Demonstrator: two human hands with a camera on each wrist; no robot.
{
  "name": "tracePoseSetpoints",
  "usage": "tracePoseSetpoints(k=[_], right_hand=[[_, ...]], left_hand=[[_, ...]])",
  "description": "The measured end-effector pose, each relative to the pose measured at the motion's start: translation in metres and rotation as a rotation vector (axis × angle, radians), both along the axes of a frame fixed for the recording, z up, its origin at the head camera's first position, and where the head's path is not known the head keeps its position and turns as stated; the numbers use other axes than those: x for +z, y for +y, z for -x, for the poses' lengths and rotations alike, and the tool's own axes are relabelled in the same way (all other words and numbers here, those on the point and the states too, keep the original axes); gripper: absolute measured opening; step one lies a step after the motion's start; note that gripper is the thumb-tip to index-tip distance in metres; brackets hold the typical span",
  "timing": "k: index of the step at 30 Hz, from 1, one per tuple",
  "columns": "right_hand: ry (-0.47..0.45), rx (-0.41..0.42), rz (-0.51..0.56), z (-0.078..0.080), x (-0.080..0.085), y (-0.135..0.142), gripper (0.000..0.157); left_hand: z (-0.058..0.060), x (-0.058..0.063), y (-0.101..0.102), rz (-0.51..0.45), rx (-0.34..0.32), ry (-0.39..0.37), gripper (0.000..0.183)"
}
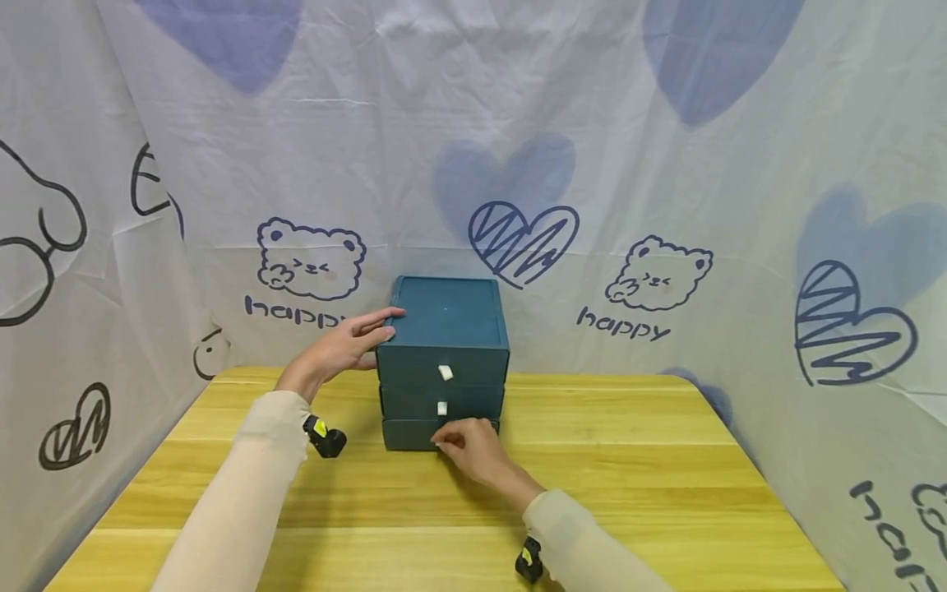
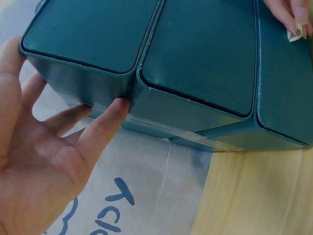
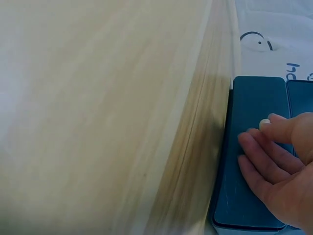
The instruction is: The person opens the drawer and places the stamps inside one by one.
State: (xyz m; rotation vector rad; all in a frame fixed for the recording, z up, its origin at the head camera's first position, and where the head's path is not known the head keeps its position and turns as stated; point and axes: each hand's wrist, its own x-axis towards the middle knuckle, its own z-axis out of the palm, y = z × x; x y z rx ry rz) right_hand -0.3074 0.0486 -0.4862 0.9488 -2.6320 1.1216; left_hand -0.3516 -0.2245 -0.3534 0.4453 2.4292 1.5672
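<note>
A dark teal drawer cabinet with three stacked drawers stands at the back of the table. My left hand rests against its left side, with the thumb and a finger at the top edge. In the left wrist view the fingers of that hand are spread along the side wall. Low at the front, my right hand pinches the white pull tab of the bottom drawer. That drawer sticks out slightly past the two above it. White tabs also show on the top drawer and the middle drawer.
The wooden table spreads out around the cabinet. Behind it and at both sides hangs a white cloth printed with hearts and bears. Clear tape runs across the cabinet's side. A small black device sits on each wrist.
</note>
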Motion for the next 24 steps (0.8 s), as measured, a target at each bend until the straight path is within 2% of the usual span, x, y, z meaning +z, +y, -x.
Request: tracePoseSetpoints(k=[6, 12, 16, 19, 22, 24], right_hand=[[-0.038, -0.013, -0.01, 0.0, 0.0, -0.001, 0.014], [-0.107, 0.057, -0.01, -0.001, 0.001, 0.006, 0.018], [-0.158, 0.099, -0.022, -0.001, 0.006, 0.017, 0.023], [-0.17, 0.102, -0.029, -0.003, 0.016, 0.03, 0.025], [-0.14, 0.094, -0.029, -0.006, 0.027, 0.046, 0.027], [-0.103, 0.064, -0.032, -0.008, 0.034, 0.057, 0.027]], left_hand=[[0.002, 0.001, -0.001, -0.013, -0.011, 0.0, 0.057], [0.0, -0.001, -0.003, 0.005, -0.027, 0.042, 0.058], [-0.001, -0.002, -0.004, 0.027, -0.021, 0.093, 0.061], [-0.002, -0.002, -0.006, 0.012, 0.001, 0.156, 0.062], [-0.006, -0.004, -0.009, 0.008, 0.042, 0.223, 0.061], [-0.011, -0.006, -0.014, 0.048, 0.077, 0.272, 0.06]])
